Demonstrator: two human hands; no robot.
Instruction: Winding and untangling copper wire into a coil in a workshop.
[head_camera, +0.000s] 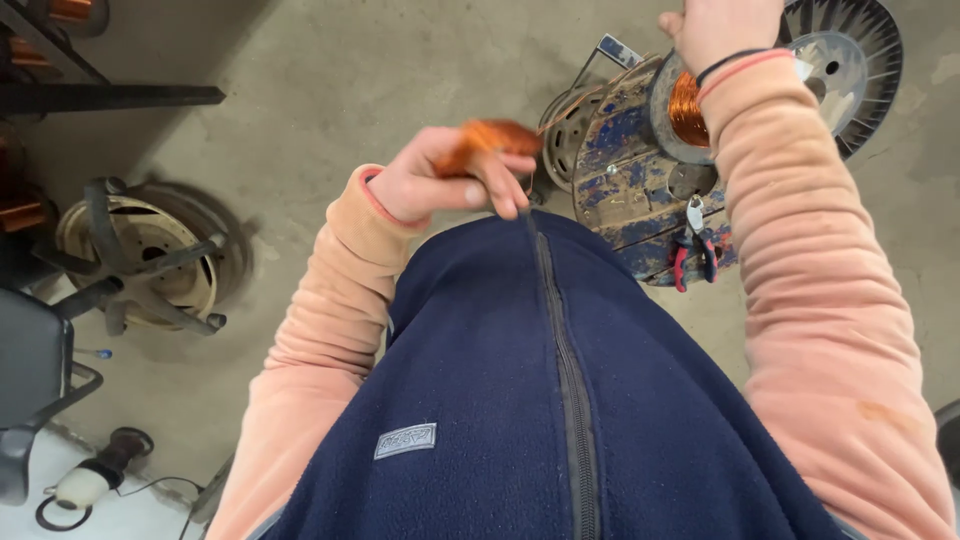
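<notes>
Navy fleece vest with grey zipper (560, 400) fills the foreground. Left hand (450, 185) is curled shut, pinching a blurred bundle of copper wire (490, 138) above the zipper top. Right hand (715, 30) is closed near the copper-wound grey spool (685, 108) on a blue wooden reel (625, 175); what it grips is hidden. Red-handled pliers (692, 250) lie on the reel.

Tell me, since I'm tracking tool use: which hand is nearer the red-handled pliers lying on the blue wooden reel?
Left. The left hand, holding a bundle of copper wire, is left of the red-handled pliers. The right hand is raised farther off, above the reel.
</notes>
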